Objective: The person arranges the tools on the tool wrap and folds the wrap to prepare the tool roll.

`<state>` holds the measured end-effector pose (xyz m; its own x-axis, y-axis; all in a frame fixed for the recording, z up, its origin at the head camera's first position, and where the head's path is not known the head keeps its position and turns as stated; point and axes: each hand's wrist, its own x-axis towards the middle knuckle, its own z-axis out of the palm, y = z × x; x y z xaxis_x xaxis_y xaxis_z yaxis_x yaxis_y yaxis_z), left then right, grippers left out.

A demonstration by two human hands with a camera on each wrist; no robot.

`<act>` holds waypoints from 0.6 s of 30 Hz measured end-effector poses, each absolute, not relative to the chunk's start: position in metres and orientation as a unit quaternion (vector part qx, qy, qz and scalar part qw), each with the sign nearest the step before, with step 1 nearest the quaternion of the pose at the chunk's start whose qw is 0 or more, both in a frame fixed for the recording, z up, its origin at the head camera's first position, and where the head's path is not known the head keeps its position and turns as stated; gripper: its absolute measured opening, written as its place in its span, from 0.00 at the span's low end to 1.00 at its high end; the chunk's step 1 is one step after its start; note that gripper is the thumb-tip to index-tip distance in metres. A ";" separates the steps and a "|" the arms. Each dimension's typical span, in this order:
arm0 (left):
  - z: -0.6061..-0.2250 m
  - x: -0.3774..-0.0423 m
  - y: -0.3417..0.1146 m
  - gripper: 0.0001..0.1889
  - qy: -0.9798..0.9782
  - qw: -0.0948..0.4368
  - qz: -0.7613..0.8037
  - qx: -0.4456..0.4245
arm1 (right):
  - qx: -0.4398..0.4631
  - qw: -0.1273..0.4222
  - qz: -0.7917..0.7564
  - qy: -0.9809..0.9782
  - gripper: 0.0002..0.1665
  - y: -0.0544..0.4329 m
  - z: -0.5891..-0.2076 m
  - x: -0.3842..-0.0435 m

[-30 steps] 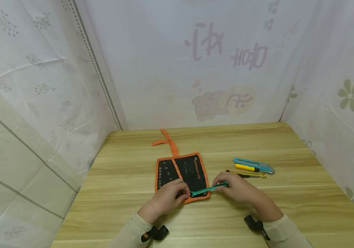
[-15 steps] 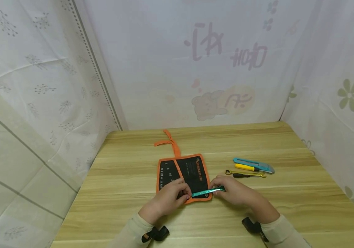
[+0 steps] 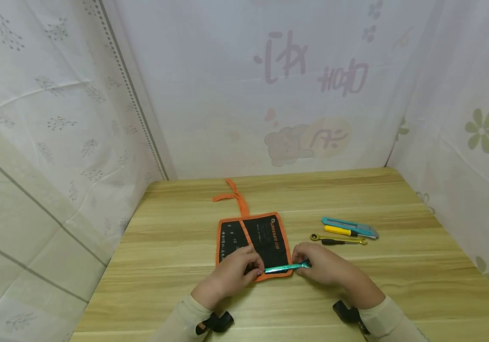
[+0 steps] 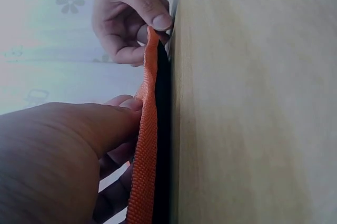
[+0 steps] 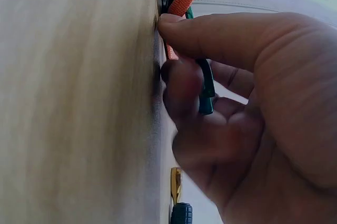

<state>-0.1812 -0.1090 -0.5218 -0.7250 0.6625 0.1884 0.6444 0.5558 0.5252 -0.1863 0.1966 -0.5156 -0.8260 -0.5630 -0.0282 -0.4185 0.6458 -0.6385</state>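
A black tool pouch (image 3: 267,240) with orange trim and printed numbers lies flat on the table. My left hand (image 3: 236,270) pinches its pocket edge near the front, thumb on the orange trim (image 4: 147,129) in the left wrist view. A shiny green wrench (image 3: 280,269) lies across the pouch's front part, its left end at my left fingertips. My right hand (image 3: 323,263) holds the wrench's right end at the pouch's right edge. In the right wrist view the wrench's dark green end (image 5: 206,90) shows between the curled fingers, and the thumb (image 5: 184,29) touches the pouch's corner.
Right of the pouch lie a gold ratchet wrench (image 3: 351,240), a tool with a black handle (image 3: 331,242), a yellow-handled knife (image 3: 339,231) and a blue utility knife (image 3: 355,226). Orange ties (image 3: 240,202) stretch behind the pouch. Printed curtains enclose the table (image 3: 176,213).
The green wrench has shifted slightly left and turned closer to the pouch's front edge, with my right hand following. The pouch moved a little right at first. My left hand stays almost in place.
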 end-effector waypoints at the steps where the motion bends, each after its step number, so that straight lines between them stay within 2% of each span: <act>1: -0.522 -0.181 -0.109 0.05 0.882 0.017 0.292 0.370 | -0.267 0.106 -0.313 0.905 0.12 0.197 -0.516 -0.186; 7: -0.521 -0.181 -0.109 0.05 0.881 0.017 0.295 0.370 | -0.258 0.081 -0.297 0.916 0.14 0.202 -0.518 -0.188; 18: -0.523 -0.182 -0.110 0.04 0.877 0.019 0.307 0.369 | -0.288 0.114 -0.365 0.878 0.13 0.217 -0.520 -0.192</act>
<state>-0.1817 -0.1102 -0.5227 -0.7272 0.6587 0.1932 0.6355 0.5396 0.5523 -0.1920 0.2167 -0.5197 -0.8087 -0.5882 0.0099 -0.4223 0.5686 -0.7060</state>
